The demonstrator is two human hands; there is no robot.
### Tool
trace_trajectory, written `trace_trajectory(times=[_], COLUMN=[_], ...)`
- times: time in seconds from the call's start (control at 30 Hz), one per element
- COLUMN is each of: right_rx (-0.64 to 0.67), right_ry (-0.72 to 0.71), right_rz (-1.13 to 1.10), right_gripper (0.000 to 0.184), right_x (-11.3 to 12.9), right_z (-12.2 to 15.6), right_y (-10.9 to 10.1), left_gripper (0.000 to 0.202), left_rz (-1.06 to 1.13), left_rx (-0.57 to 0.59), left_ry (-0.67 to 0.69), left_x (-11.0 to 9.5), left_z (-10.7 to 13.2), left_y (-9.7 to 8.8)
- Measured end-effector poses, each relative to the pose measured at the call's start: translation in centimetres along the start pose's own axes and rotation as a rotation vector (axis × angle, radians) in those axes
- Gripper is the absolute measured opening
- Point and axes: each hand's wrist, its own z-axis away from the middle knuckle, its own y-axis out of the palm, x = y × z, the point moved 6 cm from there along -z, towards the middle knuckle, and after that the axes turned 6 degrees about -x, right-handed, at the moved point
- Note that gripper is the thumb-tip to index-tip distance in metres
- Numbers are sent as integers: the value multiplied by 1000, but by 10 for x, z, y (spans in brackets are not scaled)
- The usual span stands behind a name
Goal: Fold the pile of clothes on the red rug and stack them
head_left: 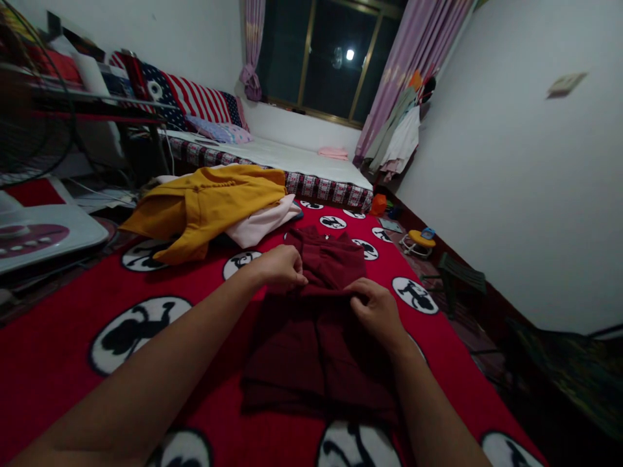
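Note:
A dark red garment (321,350) lies on a red blanket (219,389) printed with black-and-white round figures. Its exact kind I cannot make out. My left hand (285,267) is closed on the cloth at the left, and my right hand (377,308) pinches it at the right. Between them the fabric is gathered in a crosswise fold. The far part narrows beyond my hands, while the wider near part is spread toward me. Fingertips of both hands are partly hidden in the cloth.
To the left lies a pile of clothes with a mustard-yellow garment (214,201) on top of a pale pink one (265,220). A bed (292,155) stands below the window. At the right are a small yellow stool (421,240) and a dark green stool (461,272). Clothes (402,143) hang by the curtain.

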Motion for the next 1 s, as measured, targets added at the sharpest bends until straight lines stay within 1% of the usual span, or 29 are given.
trace_trajectory(times=[0.07,0.1,0.13,0.17,0.2,0.23,0.3,0.33,0.4,0.47,0.5,0.53,0.6,0.67,0.7,0.77,0.8,0.83,0.87,0.9,0.93,1.0], right_rx=[111,118,83,17,-60,-135,-237,-254,-245,-204,-173,-138,-86,-134,-183,-274,-300,-309,-304,-277,-217,-5], right_ry=[56,103,153,195,220,226,215,220,254,303,324,338,343,304,274,225,203,179,143,90,23,-104], right_rz=[-19,-51,-91,-127,-147,-145,-89,-43,53,130,157,173,184,180,178,204,226,243,243,222,180,91], right_gripper=[18,18,20,23,25,26,26,31,45,58,60,56,38,25,24,29,31,34,37,37,37,38], right_x=[-1,-4,-7,-12,-17,-23,-35,-43,-61,-80,-88,-94,-100,-96,-90,-76,-67,-59,-51,-43,-35,-25], right_z=[2,2,1,-1,-4,-8,-20,-27,-42,-56,-62,-68,-77,-81,-82,-81,-80,-79,-79,-80,-81,-83], right_y=[6,6,5,2,-1,-4,-4,-2,6,15,20,24,31,31,29,26,26,26,28,32,39,59], left_gripper=[22,24,27,30,31,32,30,27,24,26,27,28,27,25,25,23,22,23,30,42,54,71], left_rz=[-121,-165,-191,-196,-185,-169,-163,-182,-256,-330,-355,-374,-396,-400,-399,-390,-380,-363,-340,-315,-288,-239], left_rx=[-59,-123,-202,-280,-340,-371,-344,-316,-291,-323,-345,-362,-385,-386,-386,-402,-418,-441,-461,-470,-462,-405], left_ry=[-27,-43,-43,-15,44,126,290,339,350,311,297,288,275,262,256,255,264,276,287,292,286,230], left_x=[-3,-6,-10,-16,-24,-32,-45,-49,-51,-50,-50,-49,-49,-48,-47,-47,-46,-45,-43,-39,-34,-19], left_z=[3,4,4,5,6,6,6,6,6,5,5,4,3,1,1,-1,-1,-3,-4,-7,-10,-20], left_y=[-5,-6,-6,-4,1,8,27,36,49,52,52,52,52,52,52,50,49,48,47,47,49,56])
